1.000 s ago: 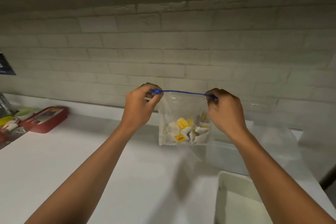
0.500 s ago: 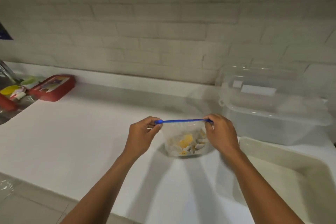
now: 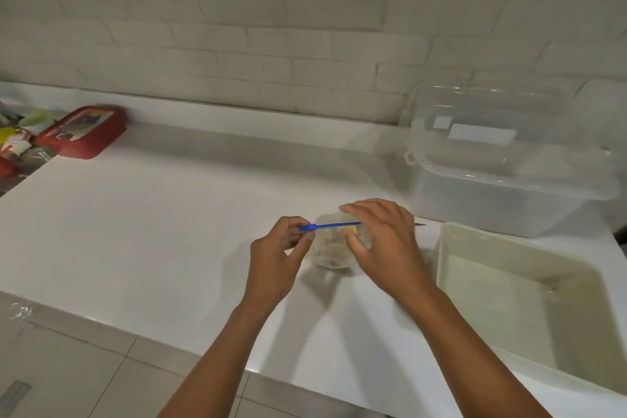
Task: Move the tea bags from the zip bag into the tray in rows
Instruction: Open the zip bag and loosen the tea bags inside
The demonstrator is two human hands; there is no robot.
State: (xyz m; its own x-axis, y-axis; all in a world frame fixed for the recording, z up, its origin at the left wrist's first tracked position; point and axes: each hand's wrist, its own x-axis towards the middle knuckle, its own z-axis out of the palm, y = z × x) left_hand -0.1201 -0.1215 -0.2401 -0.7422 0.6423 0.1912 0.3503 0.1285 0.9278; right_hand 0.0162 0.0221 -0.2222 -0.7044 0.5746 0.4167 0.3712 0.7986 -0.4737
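While nothing has yet gone into the tray, I read the scene like this, placing everything against the zip bag:

Zip bag: clear plastic zip bag with a blue seal strip [image 3: 334, 249], standing on the white countertop [image 3: 152, 231], well in from its front edge.
Tea bags: white and yellow tea bags [image 3: 349, 232], blurred, all inside the zip bag as far as I can see.
Left hand: my left hand [image 3: 280, 258] pinches the left end of the blue seal strip, its fingers curled in.
Right hand: my right hand [image 3: 381, 241] lies over the bag's right side, thumb pressed to the front, fingers loosely bent; whether it grips the strip I cannot tell.
Tray: cream rectangular plastic tray [image 3: 444, 268], just right of the zip bag, no tea bags in view in it.
Beyond: clear lidded plastic box [image 3: 509, 180], behind and to the right of the bag.
Progress: I judge this the very start; opening the seal is in hand, and every row is left to lay.
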